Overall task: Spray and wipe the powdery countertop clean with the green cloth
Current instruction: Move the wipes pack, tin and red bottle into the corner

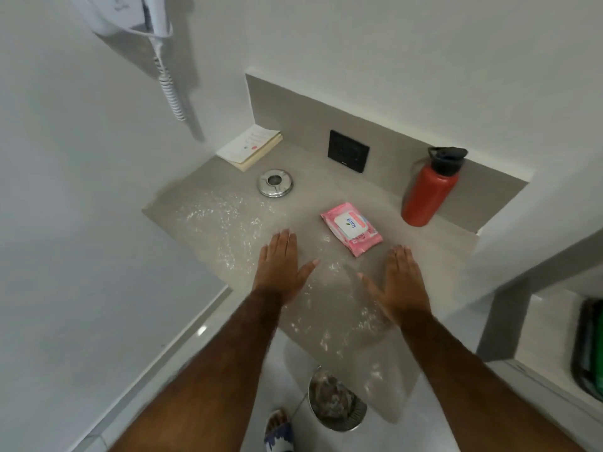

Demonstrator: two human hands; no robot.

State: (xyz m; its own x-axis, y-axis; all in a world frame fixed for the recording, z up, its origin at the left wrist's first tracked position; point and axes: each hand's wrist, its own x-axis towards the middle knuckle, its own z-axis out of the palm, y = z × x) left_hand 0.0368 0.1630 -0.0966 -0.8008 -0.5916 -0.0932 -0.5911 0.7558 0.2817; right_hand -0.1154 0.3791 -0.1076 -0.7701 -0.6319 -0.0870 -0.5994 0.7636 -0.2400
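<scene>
Both hands, left hand [282, 267] and right hand [399, 282], hover flat and empty above the powdered desk [228, 230]; no spray or green cloth visible. Wipes pack [350, 228] and red bottle [427, 190] obstruct wiping

Two hands, left [280, 265] and right [399, 282], lie flat and empty over one desk [326, 194]. On it: one red water bottle [427, 194], one pink wipes pack [350, 228], one steel ashtray [275, 183], one notepad [249, 146]. One wall phone [137, 14] hangs above.
</scene>
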